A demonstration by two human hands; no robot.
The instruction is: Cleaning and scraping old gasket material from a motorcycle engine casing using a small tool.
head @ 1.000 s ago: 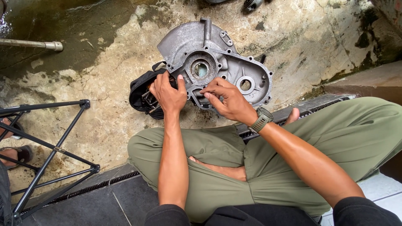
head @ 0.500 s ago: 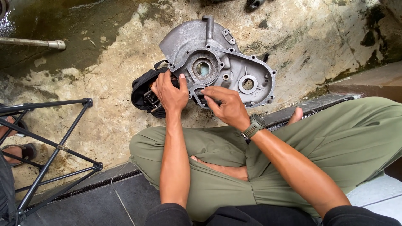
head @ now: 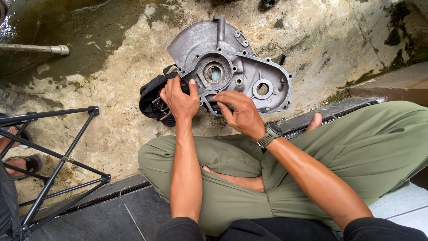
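Observation:
A grey cast-metal engine casing [head: 232, 62] with round bearing holes lies flat on the stained concrete ground in front of my crossed legs. My left hand [head: 180, 99] grips its near left edge, thumb resting on the rim, over a black pouch [head: 149, 100] with small tools. My right hand [head: 240, 114], with a wristwatch [head: 269, 134] on it, presses its fingertips onto the casing's near edge; what they pinch is hidden. I sit cross-legged in olive trousers [head: 356, 151].
A black metal tube frame [head: 53, 156] stands at the left, with another person's sandalled foot [head: 20, 163] beyond it. A metal pipe [head: 35, 48] lies at the upper left on wet ground. A drain grate [head: 339, 111] runs by my right knee.
My right hand has shifted slightly along the casing's near edge, fingers working at the same spot. My left hand keeps its grip. The casing has not moved.

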